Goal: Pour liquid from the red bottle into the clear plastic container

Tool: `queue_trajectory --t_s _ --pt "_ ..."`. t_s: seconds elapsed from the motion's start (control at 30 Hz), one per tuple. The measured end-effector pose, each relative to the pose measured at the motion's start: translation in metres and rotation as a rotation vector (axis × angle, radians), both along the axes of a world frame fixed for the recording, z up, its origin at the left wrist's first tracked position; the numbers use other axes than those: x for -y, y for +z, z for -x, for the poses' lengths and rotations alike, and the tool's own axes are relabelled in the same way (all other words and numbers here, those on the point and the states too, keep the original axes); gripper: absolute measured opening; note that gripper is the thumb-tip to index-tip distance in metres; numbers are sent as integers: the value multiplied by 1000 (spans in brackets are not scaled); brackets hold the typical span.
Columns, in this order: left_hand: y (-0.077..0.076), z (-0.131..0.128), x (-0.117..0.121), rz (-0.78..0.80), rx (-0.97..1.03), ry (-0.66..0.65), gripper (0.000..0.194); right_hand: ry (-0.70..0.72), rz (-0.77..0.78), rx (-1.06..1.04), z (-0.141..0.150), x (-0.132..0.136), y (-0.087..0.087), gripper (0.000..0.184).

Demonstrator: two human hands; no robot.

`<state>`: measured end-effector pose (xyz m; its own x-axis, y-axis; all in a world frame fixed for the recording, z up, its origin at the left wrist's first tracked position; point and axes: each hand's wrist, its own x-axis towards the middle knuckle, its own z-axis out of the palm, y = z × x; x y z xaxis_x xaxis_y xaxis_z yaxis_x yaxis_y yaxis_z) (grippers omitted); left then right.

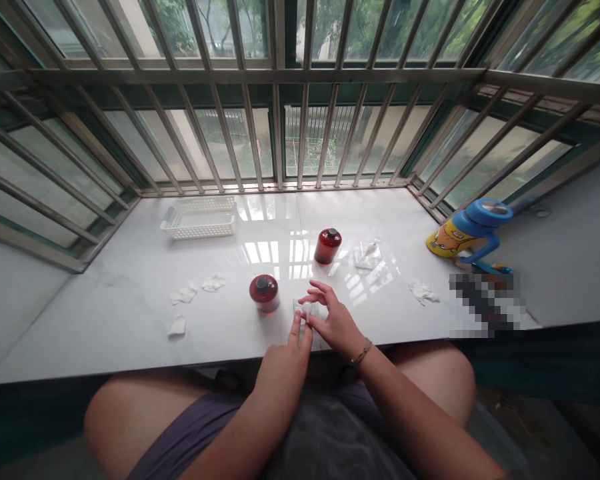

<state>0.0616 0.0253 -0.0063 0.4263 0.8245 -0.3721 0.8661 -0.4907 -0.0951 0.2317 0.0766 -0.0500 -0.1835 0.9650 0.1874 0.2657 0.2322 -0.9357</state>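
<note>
My left hand (286,357) rests near the counter's front edge, two fingers stretched forward and pressed onto a small clear flat piece (297,304). Its other fingers are hard to see. Across from it, my right hand (336,325) has its thumb and a fingertip pinched around a small whitish piece (307,309), too small to name. The remaining right fingers are raised and spread. Just left of the hands stands a red bottle with a dark cap (265,295). A second red bottle (327,247) is farther back, with a transparent packet (368,255) to its right.
Crumpled white tissue-like pieces (184,293) lie on the left, another (423,292) on the right. A white plastic basket (199,231) sits at the back left. A blue and yellow flask (467,227) leans at the right. Metal bars (276,133) line the window behind the white counter (125,313).
</note>
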Motion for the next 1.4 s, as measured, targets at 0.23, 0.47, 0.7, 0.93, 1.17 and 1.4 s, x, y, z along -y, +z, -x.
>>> queue_trajectory --t_s 0.23,0.47,0.7,0.93,1.17,1.4 --pt "-3 0 2 -26 13 9 77 -78 -97 -131 -9 2 25 63" --pt "-10 1 6 -69 85 43 79 -82 -88 -191 -13 7 32 62" --pt "-12 2 6 -67 80 35 79 -121 -32 -173 -15 8 28 60" --pt "1 -1 4 -24 27 12 76 -130 -24 -196 -16 13 34 62" --pt "7 0 3 -16 12 3 77 -151 3 -227 -13 15 35 63" --pt "1 2 3 -20 39 11 78 -359 24 -362 -46 5 18 59"
